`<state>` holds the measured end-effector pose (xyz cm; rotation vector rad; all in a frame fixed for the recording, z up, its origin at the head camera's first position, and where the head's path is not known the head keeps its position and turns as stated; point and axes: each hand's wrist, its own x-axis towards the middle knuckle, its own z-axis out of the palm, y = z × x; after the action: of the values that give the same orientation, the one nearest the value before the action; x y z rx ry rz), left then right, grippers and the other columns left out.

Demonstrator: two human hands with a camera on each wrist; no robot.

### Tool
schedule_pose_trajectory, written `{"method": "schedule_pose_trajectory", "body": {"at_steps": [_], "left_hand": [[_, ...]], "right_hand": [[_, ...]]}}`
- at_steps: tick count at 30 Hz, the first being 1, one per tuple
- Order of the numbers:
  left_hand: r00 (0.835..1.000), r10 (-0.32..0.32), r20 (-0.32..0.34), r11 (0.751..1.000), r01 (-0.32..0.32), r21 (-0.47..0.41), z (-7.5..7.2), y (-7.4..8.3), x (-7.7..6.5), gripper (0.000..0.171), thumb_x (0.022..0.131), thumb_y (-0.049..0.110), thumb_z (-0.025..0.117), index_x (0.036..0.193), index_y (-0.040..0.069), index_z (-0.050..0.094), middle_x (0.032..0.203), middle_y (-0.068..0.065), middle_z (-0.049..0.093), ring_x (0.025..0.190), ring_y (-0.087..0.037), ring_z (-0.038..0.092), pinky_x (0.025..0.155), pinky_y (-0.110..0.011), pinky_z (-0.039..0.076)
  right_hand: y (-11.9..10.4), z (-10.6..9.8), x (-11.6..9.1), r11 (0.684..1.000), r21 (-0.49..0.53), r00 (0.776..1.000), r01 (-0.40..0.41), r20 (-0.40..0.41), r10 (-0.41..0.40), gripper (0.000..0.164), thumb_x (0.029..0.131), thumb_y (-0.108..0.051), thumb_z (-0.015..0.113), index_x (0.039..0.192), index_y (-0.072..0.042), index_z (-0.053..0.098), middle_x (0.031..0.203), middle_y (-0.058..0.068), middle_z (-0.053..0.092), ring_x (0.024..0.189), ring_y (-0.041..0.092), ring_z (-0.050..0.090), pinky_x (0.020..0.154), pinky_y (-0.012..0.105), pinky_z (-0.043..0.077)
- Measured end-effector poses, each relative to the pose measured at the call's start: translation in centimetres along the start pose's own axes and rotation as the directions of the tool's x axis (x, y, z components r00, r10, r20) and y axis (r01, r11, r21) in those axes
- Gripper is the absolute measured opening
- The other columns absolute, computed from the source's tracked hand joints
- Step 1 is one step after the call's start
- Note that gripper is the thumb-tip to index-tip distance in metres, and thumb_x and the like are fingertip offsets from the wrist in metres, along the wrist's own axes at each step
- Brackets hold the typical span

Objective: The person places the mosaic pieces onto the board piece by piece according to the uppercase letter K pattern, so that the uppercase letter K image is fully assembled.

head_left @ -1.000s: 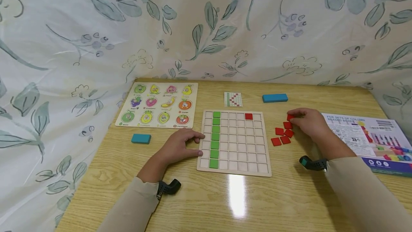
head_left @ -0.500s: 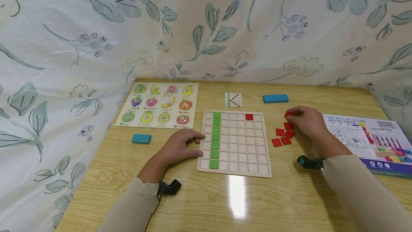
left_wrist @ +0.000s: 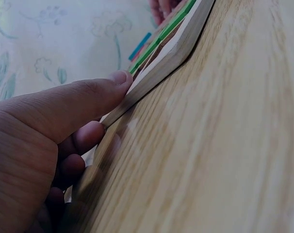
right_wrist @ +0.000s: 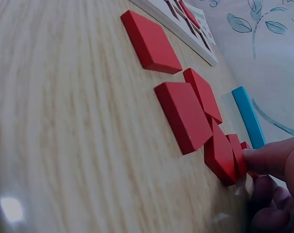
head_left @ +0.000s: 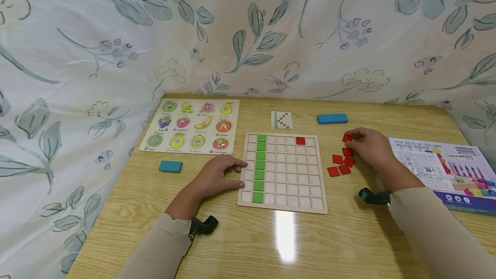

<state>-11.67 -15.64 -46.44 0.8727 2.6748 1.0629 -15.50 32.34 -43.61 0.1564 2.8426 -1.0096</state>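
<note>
A wooden grid board [head_left: 282,207] lies on the table, with green square tiles [head_left: 259,164] filling one column and one red tile [head_left: 300,141] in its top row. My left hand [head_left: 214,176] rests at the board's left edge, thumb and index fingertip spread apart along it. In the left wrist view the thumb [left_wrist: 103,92] touches the pale rim. To the right of the board, my right hand [head_left: 370,146] pinches a red tile [head_left: 347,137] at the far end of a loose group of red tiles [head_left: 337,159]. The hand's thumb [right_wrist: 268,158] partly hides that tile in the right wrist view.
Behind the board lies a small pattern card [head_left: 281,120]. Blue blocks sit at back right [head_left: 332,119] and at left [head_left: 170,166]. A fruit puzzle board [head_left: 190,126] lies back left; a printed box [head_left: 445,171] is beside the right forearm. A patterned curtain [head_left: 248,33] closes off the back.
My right hand has shifted slightly left and away from me, with the far red tile at its fingertips. My left hand stays at the board's edge.
</note>
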Motion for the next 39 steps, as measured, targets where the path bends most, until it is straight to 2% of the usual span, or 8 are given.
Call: {"method": "schedule_pose_trajectory", "body": {"at_steps": [9,16,23,26,28,34,39], "left_hand": [[1.000,0.004,0.006,1.000,-0.004,-0.003,0.0,0.0,0.0,0.050,0.086,0.036,0.092,0.130,0.021,0.075,0.103,0.014,0.064,0.102,-0.013,0.056,0.098,-0.041,0.046],[1.000,-0.002,0.008,1.000,0.002,-0.003,-0.1,0.0,0.0,0.050,0.086,0.036,0.092,0.130,0.021,0.075,0.103,0.014,0.064,0.102,-0.012,0.056,0.098,-0.041,0.046],[1.000,0.000,0.010,1.000,0.000,-0.002,-0.1,0.1,0.0,0.050,0.086,0.036,0.092,0.130,0.021,0.075,0.103,0.014,0.064,0.102,-0.013,0.056,0.098,-0.041,0.046],[1.000,0.002,0.011,1.000,-0.002,0.000,-0.2,0.2,0.0,0.050,0.086,0.036,0.092,0.130,0.020,0.075,0.104,0.014,0.064,0.103,-0.013,0.057,0.099,-0.042,0.046],[1.000,0.003,0.009,1.000,-0.003,0.001,-0.2,0.3,0.0,0.050,0.086,0.036,0.092,0.130,0.020,0.075,0.103,0.014,0.064,0.103,-0.013,0.057,0.100,-0.042,0.046],[1.000,-0.012,0.019,1.000,0.012,0.008,-0.2,0.2,0.1,0.050,0.087,0.036,0.091,0.131,0.021,0.075,0.104,0.015,0.064,0.104,-0.012,0.056,0.100,-0.041,0.046],[1.000,-0.021,0.019,1.000,0.021,0.004,-0.2,0.1,0.1,0.050,0.086,0.036,0.092,0.130,0.021,0.075,0.103,0.015,0.064,0.103,-0.012,0.056,0.099,-0.041,0.046]], "right_hand": [[0.0,0.0,0.1,1.000,-0.008,0.999,0.026,0.036,-0.026,0.039,0.108,-0.019,0.066,0.141,0.001,0.063,0.144,0.029,0.058,0.135,0.050,0.047,0.108,0.065,0.039],[-0.6,0.2,0.4,0.996,0.003,0.992,0.091,0.088,-0.091,0.038,0.108,-0.017,0.064,0.141,0.002,0.061,0.139,0.028,0.060,0.121,0.043,0.055,0.097,0.056,0.049],[-1.6,0.7,0.5,0.992,-0.013,0.989,0.122,0.089,-0.120,0.039,0.108,-0.020,0.065,0.141,0.000,0.063,0.145,0.028,0.055,0.131,0.046,0.046,0.107,0.066,0.040],[-2.3,0.8,0.3,0.992,-0.014,0.988,0.127,0.093,-0.125,0.040,0.108,-0.022,0.066,0.142,-0.001,0.063,0.147,0.028,0.053,0.130,0.047,0.045,0.107,0.067,0.041],[-2.8,1.1,0.1,0.991,-0.004,0.987,0.131,0.095,-0.130,0.040,0.108,-0.022,0.066,0.142,-0.002,0.063,0.148,0.027,0.053,0.129,0.045,0.046,0.105,0.064,0.042],[-4.2,2.0,-0.1,0.990,0.008,0.985,0.137,0.103,-0.137,0.039,0.107,-0.022,0.067,0.141,-0.004,0.064,0.150,0.025,0.052,0.112,0.037,0.052,0.089,0.047,0.051],[-5.6,2.6,-0.3,0.987,-0.001,0.980,0.163,0.113,-0.161,0.037,0.106,-0.021,0.068,0.139,-0.005,0.066,0.148,0.023,0.052,0.104,0.034,0.054,0.085,0.044,0.050]]}}
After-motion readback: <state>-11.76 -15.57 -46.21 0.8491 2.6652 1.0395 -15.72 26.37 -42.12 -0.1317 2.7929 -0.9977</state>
